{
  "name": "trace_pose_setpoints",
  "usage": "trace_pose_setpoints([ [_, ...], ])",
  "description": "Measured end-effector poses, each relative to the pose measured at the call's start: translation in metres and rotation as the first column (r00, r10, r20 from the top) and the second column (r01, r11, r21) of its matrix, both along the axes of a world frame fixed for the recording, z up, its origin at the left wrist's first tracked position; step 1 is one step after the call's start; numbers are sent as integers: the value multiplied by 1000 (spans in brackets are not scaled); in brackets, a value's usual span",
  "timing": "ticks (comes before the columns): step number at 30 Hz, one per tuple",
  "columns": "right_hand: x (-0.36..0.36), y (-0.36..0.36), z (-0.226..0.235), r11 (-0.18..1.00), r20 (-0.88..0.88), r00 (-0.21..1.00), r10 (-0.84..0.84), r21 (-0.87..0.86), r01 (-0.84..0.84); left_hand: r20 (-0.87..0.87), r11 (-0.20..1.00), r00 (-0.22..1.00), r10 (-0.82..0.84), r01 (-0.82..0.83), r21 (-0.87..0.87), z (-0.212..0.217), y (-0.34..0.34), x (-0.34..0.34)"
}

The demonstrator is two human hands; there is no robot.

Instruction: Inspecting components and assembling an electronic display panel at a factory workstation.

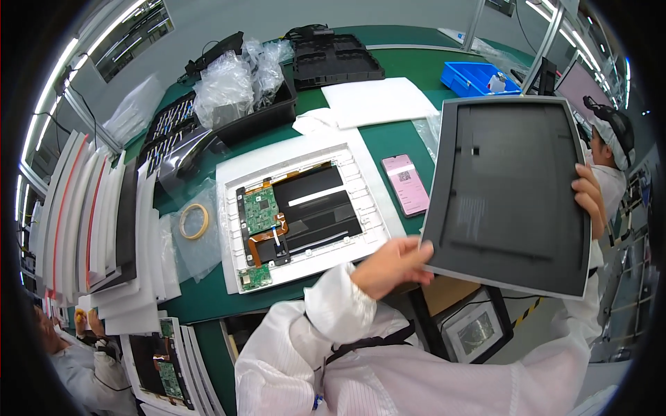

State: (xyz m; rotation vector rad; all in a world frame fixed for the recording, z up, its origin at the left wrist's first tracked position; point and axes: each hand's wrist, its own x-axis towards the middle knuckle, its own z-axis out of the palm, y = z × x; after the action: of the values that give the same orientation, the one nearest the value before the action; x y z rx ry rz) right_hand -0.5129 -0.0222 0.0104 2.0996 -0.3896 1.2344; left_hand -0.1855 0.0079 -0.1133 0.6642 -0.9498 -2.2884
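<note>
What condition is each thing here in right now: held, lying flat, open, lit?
Dark panel: lifted off the table, held by both hands.
Left hand: gripping the panel's lower left corner.
Right hand: gripping its right edge.
White frame: flat on the table, circuit board exposed.
Phone: flat, screen lit.
Tape roll: lying flat.

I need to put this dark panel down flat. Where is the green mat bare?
Bare green mat shows in a strip along the near edge below the white frame, and behind the white foam sheet by the blue bin. The left is crowded: stacked sheets, tape roll, black trays.
</note>
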Motion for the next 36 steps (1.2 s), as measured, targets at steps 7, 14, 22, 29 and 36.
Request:
trace_pose_setpoints([
  [7, 1, 31, -37, 949, -68, 992, -102, 294, 117, -2, 994, 998, -63, 63, 93, -20, 75, 10],
  [14, 5, 19, -63, 850, -199, 975, -98, 493, 186, 117, 985, 992, 52, -71, 158, -21, 86, 18],
  [22, -1, 9, -88, 721, -259, 948, -184, 619, 309, 169, 967, 971, 167, -195, 162, -36, 98, 3],
  [29, -16, 13, -88, 653, -310, 900, -307, 620, 436, 146, 966, 964, 221, -237, 105, -43, 95, -18],
  [36, -79, 4, -79, 583, -404, 785, -470, 526, 619, 24, 972, 971, 237, -237, -14, -45, 58, -80],
])
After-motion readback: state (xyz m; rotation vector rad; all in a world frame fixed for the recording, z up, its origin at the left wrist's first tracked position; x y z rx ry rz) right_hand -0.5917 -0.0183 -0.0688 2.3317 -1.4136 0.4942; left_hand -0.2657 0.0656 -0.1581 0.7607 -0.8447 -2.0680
